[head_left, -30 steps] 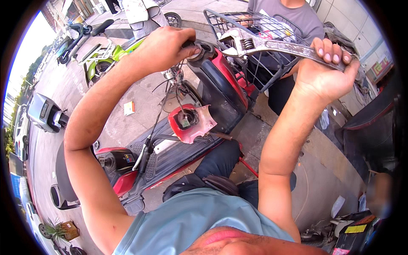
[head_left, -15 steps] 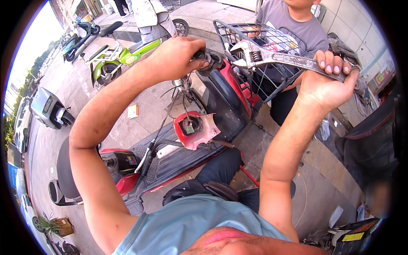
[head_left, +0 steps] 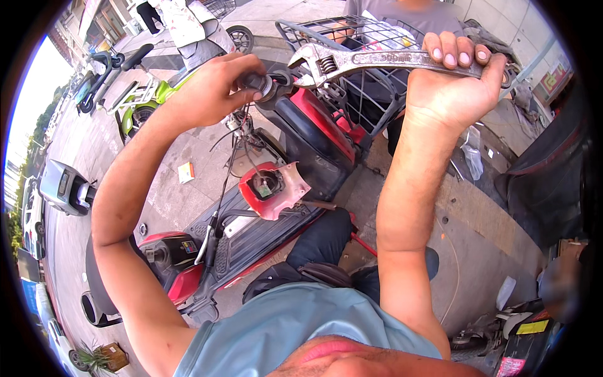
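Note:
My right hand (head_left: 461,81) grips the handle of a large silver adjustable wrench (head_left: 377,58), raised with its jaw pointing left. The jaw overlaps the scooter's front in view; whether they touch, I cannot tell. My left hand (head_left: 217,88) is closed around a round dark fitting with a metal ring (head_left: 269,88), at the top of the scooter's black and red front (head_left: 314,129). Its exact kind is unclear. Below hangs a red headlight cover (head_left: 273,190), its inside facing up, with wires running to it. A handlebar grip with a brake lever (head_left: 210,239) lies over the footboard (head_left: 251,242).
Behind the wrench, a black wire basket (head_left: 383,94) holds a plastic bag; a person in a grey shirt (head_left: 408,12) is beyond it. A green bike (head_left: 135,113) and a grey scooter (head_left: 63,185) stand left. A black seat-like object (head_left: 546,195) is at right.
The whole view has shifted, so both hands, the wrench and the scooter appear farther left. Both hands keep their hold. The wrench sits slightly higher against the basket.

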A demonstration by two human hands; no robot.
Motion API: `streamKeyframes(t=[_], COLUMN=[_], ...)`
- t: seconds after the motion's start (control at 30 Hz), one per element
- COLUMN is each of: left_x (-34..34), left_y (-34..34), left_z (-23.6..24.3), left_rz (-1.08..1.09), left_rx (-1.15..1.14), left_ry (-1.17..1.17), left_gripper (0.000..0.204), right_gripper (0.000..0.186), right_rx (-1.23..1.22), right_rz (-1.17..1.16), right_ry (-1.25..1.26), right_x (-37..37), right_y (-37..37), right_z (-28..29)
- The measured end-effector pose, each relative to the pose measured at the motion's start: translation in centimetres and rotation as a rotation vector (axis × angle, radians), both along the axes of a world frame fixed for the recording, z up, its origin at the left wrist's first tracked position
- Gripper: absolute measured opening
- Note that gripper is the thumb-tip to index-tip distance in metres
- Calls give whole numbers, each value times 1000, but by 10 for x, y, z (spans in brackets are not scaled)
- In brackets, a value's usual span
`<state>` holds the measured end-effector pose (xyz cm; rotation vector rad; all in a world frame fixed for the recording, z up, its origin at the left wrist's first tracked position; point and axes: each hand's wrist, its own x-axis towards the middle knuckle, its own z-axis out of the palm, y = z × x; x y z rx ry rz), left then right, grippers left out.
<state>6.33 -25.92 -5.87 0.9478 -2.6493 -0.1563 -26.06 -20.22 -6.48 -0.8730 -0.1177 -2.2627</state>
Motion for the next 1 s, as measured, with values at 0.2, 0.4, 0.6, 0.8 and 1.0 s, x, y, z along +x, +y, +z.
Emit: streamKeyframes(t=[0.2, 0.4, 0.6, 0.8, 1.0], left_x=[6, 7, 8, 11, 9], left_y=[-8, -6, -7, -6, -4], left_z=[-1, -2, -3, -2, -3], left_rz=[-83, 138, 36, 119, 146], left_rx=[82, 95, 25, 143, 178], left_ry=[76, 39, 59, 76, 54], left_gripper=[39, 36, 36, 39, 38], right_gripper=[34, 37, 38, 39, 36], right_rx=[-20, 32, 3, -122, -108], right_rz=[76, -56, 81, -73, -52], right_ry=[-6, -191, -128, -109, -74], right_x=[15, 53, 55, 90, 101], right_y=[-8, -7, -10, 39, 52], right_z=[3, 6, -13, -54, -70])
